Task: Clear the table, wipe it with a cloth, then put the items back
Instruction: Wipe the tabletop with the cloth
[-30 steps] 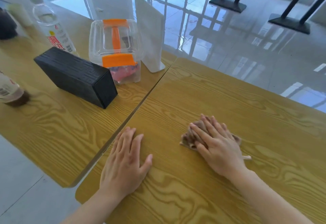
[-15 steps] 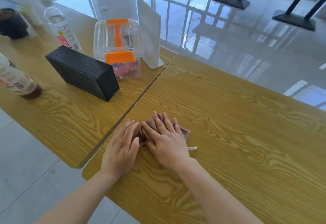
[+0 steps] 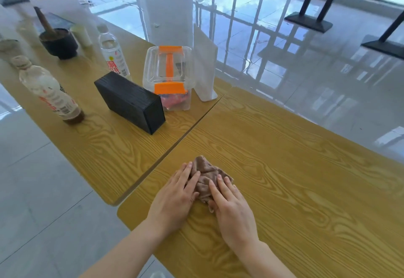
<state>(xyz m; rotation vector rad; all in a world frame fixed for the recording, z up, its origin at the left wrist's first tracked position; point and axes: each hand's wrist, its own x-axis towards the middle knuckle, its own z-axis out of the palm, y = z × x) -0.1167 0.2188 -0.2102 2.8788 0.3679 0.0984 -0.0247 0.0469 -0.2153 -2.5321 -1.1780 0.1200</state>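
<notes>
A crumpled brown cloth (image 3: 204,176) lies on the near wooden table (image 3: 306,190), close to its left edge. My left hand (image 3: 175,199) lies flat with its straight fingers on the cloth's left side. My right hand (image 3: 231,207) lies flat too, its fingers pressing the cloth's right side. On the adjoining left table (image 3: 105,146) stand a black box (image 3: 129,100), a clear container with orange lid clips (image 3: 168,76), a white stand (image 3: 205,65), a clear water bottle (image 3: 113,56) and a bottle with brown liquid (image 3: 50,94).
Farther back on the left table sit a dark mortar with a pestle (image 3: 58,41) and some pale cups (image 3: 83,35). A narrow gap separates the two tables. Glossy floor lies beyond, with black table bases (image 3: 310,22) at the far right.
The cloth went left across the near table under my right hand. My left hand, flat on the wood before, now lies on the cloth too.
</notes>
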